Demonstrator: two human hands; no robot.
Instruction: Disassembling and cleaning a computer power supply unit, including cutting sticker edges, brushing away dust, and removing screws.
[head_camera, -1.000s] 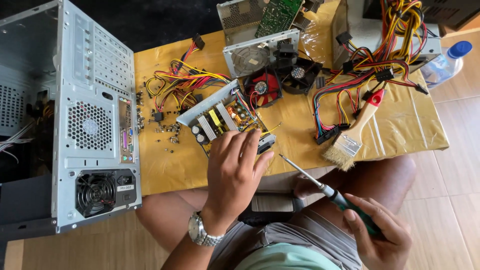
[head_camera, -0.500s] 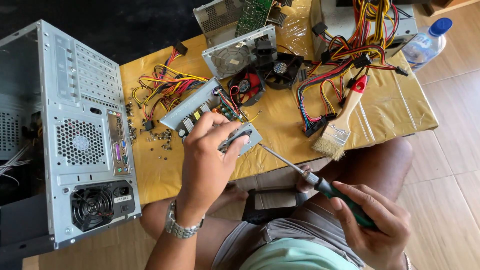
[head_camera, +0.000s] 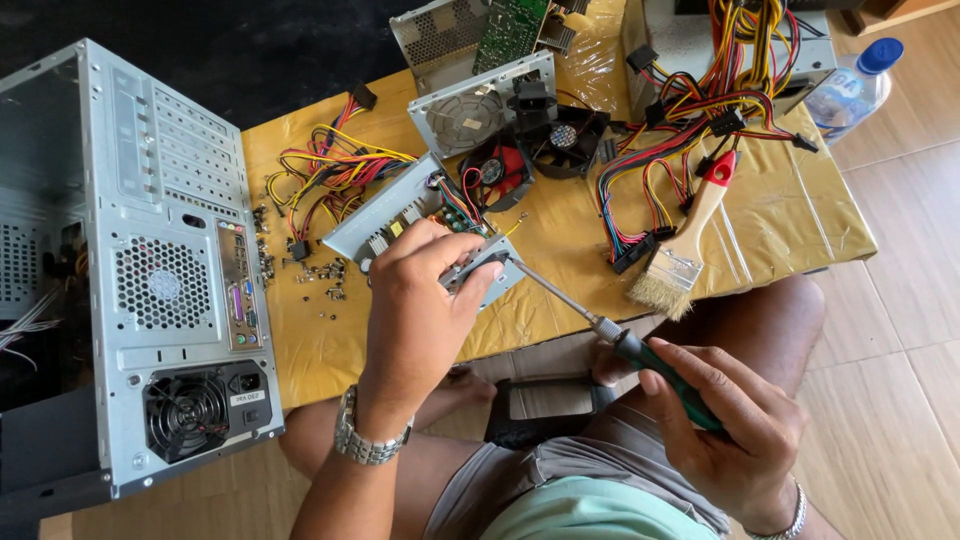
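With the left hand (head_camera: 425, 290) grasping the power supply (head_camera: 415, 215) on the table (head_camera: 560, 240) and the right hand (head_camera: 735, 425) clenched on the screwdriver (head_camera: 600, 325), whose tip enters from 4 o'clock, a slip would likely gouge the fingers.

A grey computer case (head_camera: 150, 270) stands left — paintbrush (head_camera: 690, 235), plastic bottle (head_camera: 850, 85) lie right.

Floor (head_camera: 900, 330): pale tan tiles, laid with thin grout lines, brightly lit | Far area (head_camera: 250, 50): dark surface, left in shadow | Furniture: low table (head_camera: 560, 300), covered with a glossy yellow-brown sheet, creased | Light: strong daylight is cast across the right side
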